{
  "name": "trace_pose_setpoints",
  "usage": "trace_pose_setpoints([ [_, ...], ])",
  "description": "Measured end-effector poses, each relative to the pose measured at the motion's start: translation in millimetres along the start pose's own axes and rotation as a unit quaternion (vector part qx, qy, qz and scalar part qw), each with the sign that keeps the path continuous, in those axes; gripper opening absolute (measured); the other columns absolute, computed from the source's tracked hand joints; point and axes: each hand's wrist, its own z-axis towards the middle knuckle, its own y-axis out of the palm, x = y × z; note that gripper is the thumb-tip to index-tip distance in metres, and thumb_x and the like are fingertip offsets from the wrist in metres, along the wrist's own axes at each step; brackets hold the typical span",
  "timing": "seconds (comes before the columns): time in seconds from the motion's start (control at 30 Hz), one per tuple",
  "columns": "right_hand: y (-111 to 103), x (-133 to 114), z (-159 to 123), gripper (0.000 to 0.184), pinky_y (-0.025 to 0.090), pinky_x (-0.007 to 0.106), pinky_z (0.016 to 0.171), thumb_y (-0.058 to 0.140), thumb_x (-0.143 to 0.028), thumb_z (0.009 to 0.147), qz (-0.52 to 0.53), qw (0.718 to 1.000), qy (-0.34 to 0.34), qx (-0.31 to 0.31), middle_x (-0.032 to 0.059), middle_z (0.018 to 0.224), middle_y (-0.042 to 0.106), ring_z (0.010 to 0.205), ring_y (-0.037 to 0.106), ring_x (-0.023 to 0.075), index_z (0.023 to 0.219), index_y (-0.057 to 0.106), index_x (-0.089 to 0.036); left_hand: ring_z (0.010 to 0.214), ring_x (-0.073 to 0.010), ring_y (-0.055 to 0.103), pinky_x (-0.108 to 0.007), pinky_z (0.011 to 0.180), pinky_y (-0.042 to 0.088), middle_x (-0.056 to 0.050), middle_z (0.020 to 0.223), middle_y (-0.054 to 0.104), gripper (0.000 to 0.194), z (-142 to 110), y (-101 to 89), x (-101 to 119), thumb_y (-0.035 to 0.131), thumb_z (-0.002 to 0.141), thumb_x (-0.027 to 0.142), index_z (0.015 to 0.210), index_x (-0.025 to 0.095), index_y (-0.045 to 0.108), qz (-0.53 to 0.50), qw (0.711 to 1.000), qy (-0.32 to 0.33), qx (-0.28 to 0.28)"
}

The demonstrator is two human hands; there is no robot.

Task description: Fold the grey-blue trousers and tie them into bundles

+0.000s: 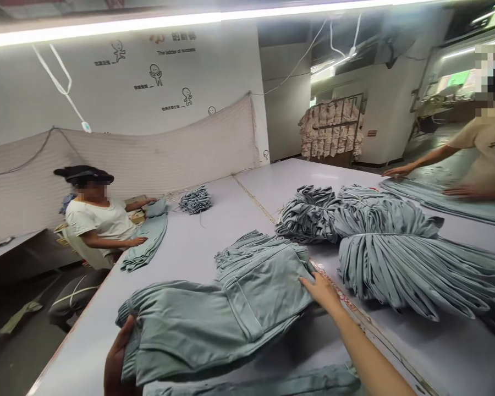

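Note:
A stack of grey-green trousers lies flat on the pale work table in front of me. My left hand grips the cuff end of the stack at the near left, fingers curled under the fabric. My right hand rests on the waistband end at the right, fingers stretched out flat on the cloth. Another folded piece of the same fabric lies under the stack near the bottom edge.
Tied bundles of the same cloth are piled to the right, and a small bundle sits farther back. A seated person handles garments at the left table edge. Another person smooths fabric at the far right. A net hangs behind.

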Motion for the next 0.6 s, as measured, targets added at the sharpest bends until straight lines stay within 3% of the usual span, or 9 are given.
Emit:
trace_pose_setpoints([
  [0.1, -14, -16, -8, 0.039, 0.048, 0.040, 0.084, 0.054, -0.043, 0.076, 0.046, 0.998, -0.015, -0.039, 0.0146, 0.095, 0.070, 0.101, 0.062, 0.0328, 0.099, 0.067, -0.014, 0.105, -0.0200, 0.066, -0.043, 0.102, 0.046, -0.003, 0.086, 0.077, 0.037, -16, 3.0, 16, 0.034, 0.091, 0.020, 0.121, 0.021, 0.055, -0.060, 0.998, 0.020, 0.007],
  [0.2, -36, -36, -33, 0.038, 0.052, 0.032, 0.072, 0.045, -0.038, 0.084, 0.109, 0.990, -0.054, -0.076, 0.0090, 0.087, 0.072, 0.087, 0.067, 0.0258, 0.104, 0.065, -0.014, 0.105, -0.0206, 0.066, -0.044, 0.102, 0.046, -0.005, 0.092, 0.076, 0.037, -36, -1.9, 30, 0.032, 0.092, 0.022, 0.124, 0.017, 0.051, -0.080, 0.996, 0.040, -0.028],
  [0.27, -55, -51, -58, 0.035, 0.054, 0.029, 0.066, 0.051, -0.035, 0.082, 0.244, 0.962, -0.055, -0.109, 0.0062, 0.084, 0.073, 0.079, 0.068, 0.0221, 0.110, 0.062, -0.016, 0.103, -0.0215, 0.067, -0.045, 0.100, 0.047, -0.007, 0.094, 0.075, 0.037, -52, -9.4, 41, 0.031, 0.093, 0.023, 0.123, 0.015, 0.051, -0.079, 0.995, 0.037, -0.041],
  [0.33, -74, -65, -88, 0.035, 0.055, 0.026, 0.060, 0.064, -0.028, 0.074, 0.396, 0.908, -0.022, -0.135, 0.0036, 0.080, 0.073, 0.070, 0.067, 0.0190, 0.107, 0.063, -0.018, 0.099, -0.0217, 0.068, -0.044, 0.098, 0.049, -0.008, 0.093, 0.075, 0.037, -69, -20.8, 51, 0.030, 0.093, 0.024, 0.120, 0.013, 0.053, -0.066, 0.997, 0.031, -0.024],
  [0.37, -81, -71, -103, 0.036, 0.055, 0.024, 0.058, 0.069, -0.023, 0.069, 0.447, 0.883, 0.003, -0.146, 0.0027, 0.078, 0.073, 0.066, 0.067, 0.0177, 0.105, 0.064, -0.019, 0.097, -0.0216, 0.069, -0.043, 0.097, 0.050, -0.009, 0.091, 0.075, 0.037, -78, -28.5, 57, 0.030, 0.093, 0.023, 0.119, 0.013, 0.054, -0.057, 0.998, 0.033, -0.008],
  [0.43, -91, -79, -134, 0.038, 0.054, 0.020, 0.052, 0.072, -0.016, 0.065, 0.476, 0.863, 0.058, -0.158, 0.0021, 0.077, 0.073, 0.061, 0.066, 0.0155, 0.102, 0.065, -0.018, 0.093, -0.0213, 0.070, -0.041, 0.094, 0.053, -0.009, 0.086, 0.075, 0.035, -97, -49.0, 67, 0.032, 0.093, 0.023, 0.114, 0.011, 0.057, -0.036, 0.998, 0.043, 0.023],
  [0.6, -77, -74, -207, 0.049, 0.057, 0.022, 0.054, 0.076, -0.014, 0.059, 0.426, 0.866, 0.152, -0.213, 0.0048, 0.085, 0.075, 0.066, 0.069, 0.0190, 0.108, 0.066, -0.018, 0.082, -0.0202, 0.072, -0.036, 0.084, 0.058, -0.006, 0.076, 0.075, 0.029, -144, -124.7, 85, 0.039, 0.090, 0.016, 0.105, 0.010, 0.063, 0.004, 0.992, 0.021, 0.125],
])
